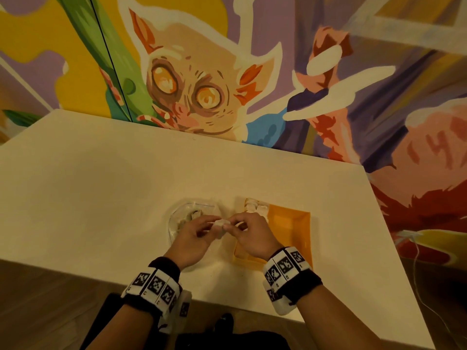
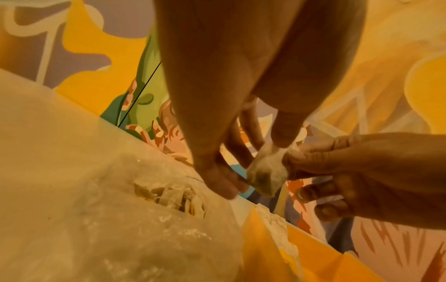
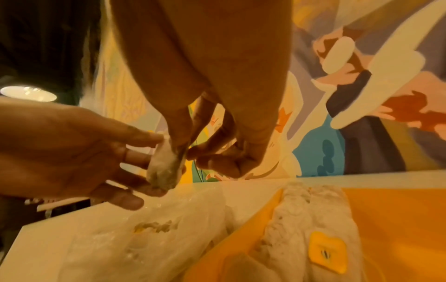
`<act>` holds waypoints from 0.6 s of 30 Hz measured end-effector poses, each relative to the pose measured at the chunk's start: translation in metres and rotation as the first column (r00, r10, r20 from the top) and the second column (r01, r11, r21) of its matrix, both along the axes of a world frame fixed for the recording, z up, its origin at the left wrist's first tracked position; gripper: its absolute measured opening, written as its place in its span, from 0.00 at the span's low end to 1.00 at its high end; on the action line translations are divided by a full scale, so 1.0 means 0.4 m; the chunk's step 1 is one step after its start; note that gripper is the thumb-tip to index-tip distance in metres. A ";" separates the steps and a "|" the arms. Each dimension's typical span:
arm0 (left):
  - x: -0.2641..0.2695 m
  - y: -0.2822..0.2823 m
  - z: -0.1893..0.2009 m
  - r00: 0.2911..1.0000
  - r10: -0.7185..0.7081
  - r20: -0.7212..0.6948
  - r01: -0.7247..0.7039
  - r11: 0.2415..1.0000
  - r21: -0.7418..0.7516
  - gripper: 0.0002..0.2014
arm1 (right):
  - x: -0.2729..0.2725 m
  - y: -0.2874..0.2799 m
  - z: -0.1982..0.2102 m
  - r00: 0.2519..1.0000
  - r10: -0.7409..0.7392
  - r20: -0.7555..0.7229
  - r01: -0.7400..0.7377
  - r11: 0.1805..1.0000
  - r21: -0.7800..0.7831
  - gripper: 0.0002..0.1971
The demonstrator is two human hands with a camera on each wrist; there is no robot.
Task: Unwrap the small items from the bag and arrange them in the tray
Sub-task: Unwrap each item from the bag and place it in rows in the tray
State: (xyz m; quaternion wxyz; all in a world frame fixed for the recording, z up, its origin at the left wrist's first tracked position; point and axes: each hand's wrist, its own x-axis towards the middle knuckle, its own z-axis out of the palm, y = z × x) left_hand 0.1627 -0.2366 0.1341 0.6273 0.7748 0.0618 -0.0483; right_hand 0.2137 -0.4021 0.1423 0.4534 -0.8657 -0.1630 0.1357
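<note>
Head view, near to far: both wrists carry black bands with white marker blocks, left at 7 o'clock, right at 5 o'clock. Just past them the two hands meet at frame centre above the tabletop (image 1: 101, 185). Left hand (image 1: 193, 239) and right hand (image 1: 249, 237) are together on one small pale item (image 1: 219, 226), each pinching an opposite end with thumb and fingertip; item is off the surface, held between the bag and the tray. Left wrist view: the item (image 2: 266, 172) is a whitish wrapped lump with a dark greenish patch low on it, left fingertips (image 2: 218, 183) on its 9 o'clock side, right hand's fingers (image 2: 321, 160) on its 3 o'clock side, the remaining right fingers curled underneath. Right wrist view agrees: item (image 3: 164, 167) clamped from both sides, left hand (image 3: 79, 152) fingers spread behind it. Under the left hand, at 10 o'clock from the hands in the head view, lies the clear plastic bag (image 1: 188, 213), crumpled, with more pale pieces inside; exact count unreadable. At 2 o'clock from the hands sits the orange tray (image 1: 290, 223), just beside the bag, whether touching I cannot tell. A row of white unwrapped items (image 1: 255, 207) lies along the tray's left side (image 3: 313, 215), with a yellow tag (image 3: 327, 252) resting on it. Beyond, at 12 o'clock, the tabletop's far edge butts against a painted mural wall (image 1: 197, 92) showing a big-eyed animal.
</note>
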 end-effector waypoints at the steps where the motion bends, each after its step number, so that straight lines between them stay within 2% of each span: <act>1: 0.002 0.003 -0.001 0.998 0.035 0.054 -0.037 0.998 0.044 0.08 | -0.002 -0.003 0.005 1.000 0.027 0.010 -0.027 0.999 -0.033 0.08; 4: 0.008 0.008 -0.010 0.985 0.110 0.133 -0.126 0.985 0.115 0.07 | -0.008 -0.007 0.020 0.999 0.042 0.031 -0.038 0.995 -0.092 0.09; 8: 0.017 0.002 -0.017 0.975 0.126 0.184 -0.164 0.965 0.205 0.05 | -0.007 -0.003 0.018 0.991 -0.122 0.047 0.118 0.990 0.072 0.04; 11: 0.017 -0.002 -0.008 0.962 0.187 0.200 -0.232 0.944 0.234 0.07 | -0.017 0.003 0.016 0.990 -0.143 0.016 0.140 0.982 0.128 0.04; 13: 0.018 -0.003 -0.003 0.972 0.131 0.197 -0.180 0.950 0.254 0.09 | -0.017 0.003 0.016 0.981 -0.191 0.018 0.186 0.972 0.146 0.02; 15: 0.017 -0.001 0.001 0.976 0.098 0.195 -0.151 0.948 0.279 0.10 | -0.019 0.001 0.015 0.981 -0.195 0.025 0.189 0.970 0.153 0.06; 18: 0.016 0.002 0.015 0.971 0.121 0.207 -0.185 0.928 0.324 0.05 | -0.026 -0.002 0.019 0.986 -0.150 0.076 0.140 0.983 0.117 0.13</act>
